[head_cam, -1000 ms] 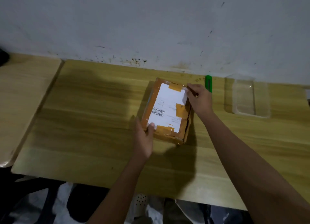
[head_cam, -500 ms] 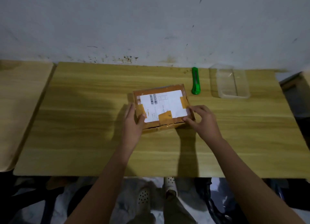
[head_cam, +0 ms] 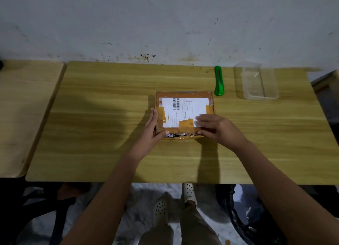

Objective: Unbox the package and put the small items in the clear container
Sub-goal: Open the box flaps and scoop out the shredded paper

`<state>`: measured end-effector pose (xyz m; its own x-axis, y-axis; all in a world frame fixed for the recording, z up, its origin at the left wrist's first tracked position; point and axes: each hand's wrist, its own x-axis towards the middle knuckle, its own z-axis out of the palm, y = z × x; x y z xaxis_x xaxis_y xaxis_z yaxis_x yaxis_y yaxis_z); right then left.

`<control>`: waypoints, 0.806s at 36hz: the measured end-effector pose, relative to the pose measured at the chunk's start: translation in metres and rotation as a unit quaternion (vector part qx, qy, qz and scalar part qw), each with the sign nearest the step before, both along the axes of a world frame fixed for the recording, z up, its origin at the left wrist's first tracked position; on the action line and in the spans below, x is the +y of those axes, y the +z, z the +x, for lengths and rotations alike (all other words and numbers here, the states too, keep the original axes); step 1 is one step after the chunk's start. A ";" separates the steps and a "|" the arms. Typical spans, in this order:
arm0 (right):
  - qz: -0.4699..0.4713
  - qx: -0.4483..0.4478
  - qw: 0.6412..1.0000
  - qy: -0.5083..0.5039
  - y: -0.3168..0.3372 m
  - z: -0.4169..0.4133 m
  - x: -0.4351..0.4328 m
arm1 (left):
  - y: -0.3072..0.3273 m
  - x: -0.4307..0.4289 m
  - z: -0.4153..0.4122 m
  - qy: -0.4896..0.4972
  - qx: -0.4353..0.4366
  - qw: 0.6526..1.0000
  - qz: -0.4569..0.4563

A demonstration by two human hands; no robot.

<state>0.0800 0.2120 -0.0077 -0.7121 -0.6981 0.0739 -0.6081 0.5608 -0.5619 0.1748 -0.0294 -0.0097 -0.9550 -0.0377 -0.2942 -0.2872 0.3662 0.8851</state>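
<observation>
Cardboard package at desk centre, near seam already split, dark contents peeking. Left hand clamped on left corner; right hand pinching near-right lid edge. Green utility knife idle. Clear container empty; unpacking not begun.

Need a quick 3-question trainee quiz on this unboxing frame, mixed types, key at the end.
1. True or false: the green utility knife is in the right hand.
2. Multiple choice: where does the clear container sit relative to the cardboard box? A) left of it B) on top of it C) to its right, further back
3. Fill in: the left hand grips the box's near-left ____.

Key:
1. False. The knife lies on the table between box and container.
2. C
3. corner. Contents show through a gap along the box's near edge, so it looks partly opened.
</observation>
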 end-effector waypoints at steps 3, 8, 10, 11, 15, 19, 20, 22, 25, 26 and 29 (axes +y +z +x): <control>-0.008 0.111 0.994 0.008 -0.007 0.009 0.003 | 0.000 -0.002 -0.001 -0.023 -0.002 1.000 -0.016; -0.068 0.172 0.980 -0.068 -0.010 0.017 -0.007 | 0.001 -0.006 -0.002 -0.039 -0.004 0.998 -0.041; -0.088 0.144 0.980 -0.101 -0.005 0.016 -0.010 | 0.004 -0.008 -0.001 -0.051 -0.001 0.997 -0.066; -0.102 0.126 0.979 -0.121 -0.002 0.015 -0.011 | 0.006 -0.008 0.000 -0.055 0.008 0.996 -0.074; -0.174 0.094 0.966 -0.164 0.025 0.003 -0.019 | 0.013 -0.007 -0.003 0.005 0.107 0.993 -0.056; -0.249 0.057 0.951 -0.175 0.052 -0.022 -0.026 | 0.030 0.003 -0.024 0.092 0.180 0.979 -0.008; -0.265 0.047 0.946 -0.183 0.056 -0.029 -0.028 | 0.034 0.006 -0.031 0.119 0.190 0.974 0.009; -0.298 0.032 0.932 -0.202 0.063 -0.042 -0.033 | 0.039 0.010 -0.048 0.171 0.201 0.964 0.041; -0.335 0.018 0.917 -0.217 0.068 -0.059 -0.042 | 0.045 0.013 -0.074 0.234 0.216 0.947 0.044; -0.346 0.009 0.913 -0.216 0.069 -0.064 -0.045 | 0.045 0.012 -0.082 0.247 0.217 0.944 0.037; -0.374 -0.004 0.904 -0.207 0.069 -0.073 -0.049 | 0.043 0.010 -0.104 0.272 0.214 0.938 0.018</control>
<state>0.0069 0.1634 0.0611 -0.9035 -0.1284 0.4090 -0.4276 0.2020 -0.8811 0.0706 -0.0199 0.0338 -0.8284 -0.5509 0.1018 -0.0381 0.2366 0.9709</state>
